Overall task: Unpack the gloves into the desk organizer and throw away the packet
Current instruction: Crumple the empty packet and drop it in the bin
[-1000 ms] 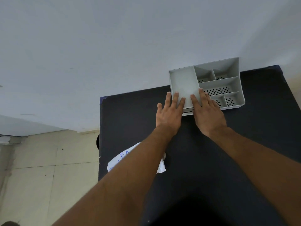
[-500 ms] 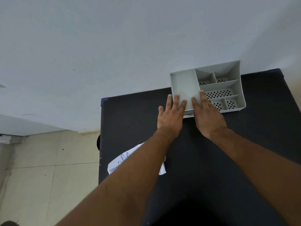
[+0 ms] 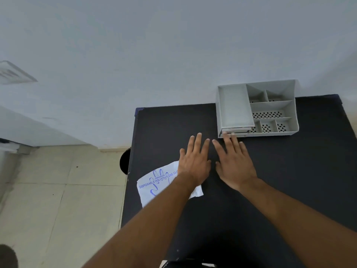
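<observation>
A grey desk organizer [image 3: 289, 93] with several compartments stands at the far side of the black table, against the wall. Its large left compartment looks pale and flat inside; I cannot tell whether gloves lie in it. A white glove packet [image 3: 156, 185] with blue print lies near the table's left edge, partly under my left forearm. My left hand [image 3: 195, 161] is flat, fingers apart, holding nothing, above the table just right of the packet. My right hand [image 3: 234, 163] is likewise spread and holds nothing, its fingertips just short of the organizer's front edge.
The black table [image 3: 289, 180] fills the right side of the view, backed by a pale wall. A tiled floor [image 3: 58, 209] lies to the left, below the table edge. A dark round object [image 3: 124, 161] shows just beside the table's left edge.
Both hands have drawn back from the organizer's large left compartment toward me and now hover over the bare table. The view has shifted, so the packet shows more.
</observation>
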